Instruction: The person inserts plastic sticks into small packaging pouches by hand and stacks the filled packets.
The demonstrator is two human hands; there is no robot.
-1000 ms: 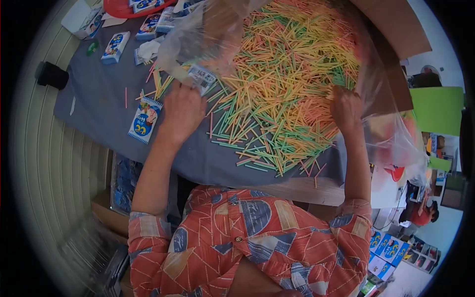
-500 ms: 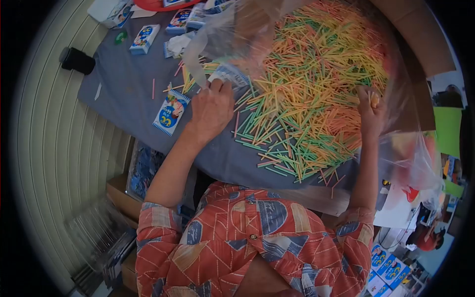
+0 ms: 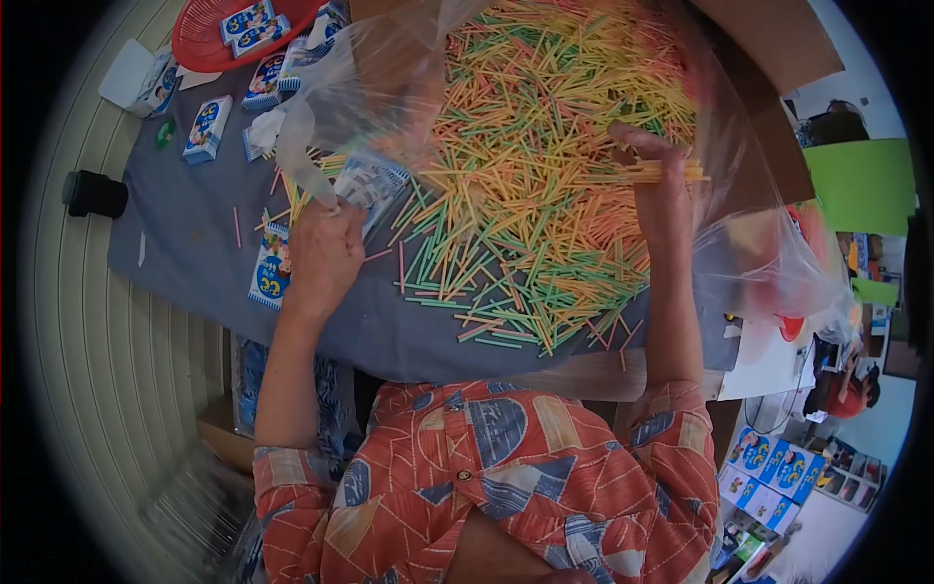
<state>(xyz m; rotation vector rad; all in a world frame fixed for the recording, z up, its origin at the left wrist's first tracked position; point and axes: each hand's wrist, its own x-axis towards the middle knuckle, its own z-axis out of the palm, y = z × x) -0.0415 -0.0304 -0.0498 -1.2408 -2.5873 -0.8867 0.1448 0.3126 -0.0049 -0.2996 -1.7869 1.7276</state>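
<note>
The left hand [image 3: 327, 255] is shown at the near edge of a blue-and-white packet [image 3: 375, 185], which lies on the grey cloth [image 3: 185, 219] beside a pile of coloured sticks [image 3: 545, 209]. Its fingers are bent inward against the packet; because the fingertips are partly hidden, whether it is gripped cannot be told. Over the pile, a small bundle of yellowish sticks [image 3: 694, 172] is held crosswise by the right hand [image 3: 664, 200], the ends projecting on both sides; the upper finger is extended, leaving the hand only partly closed. The packet is partly overlapped by a clear plastic bag [image 3: 389, 83]. A second packet [image 3: 266, 273] is seen beside the left hand.
</note>
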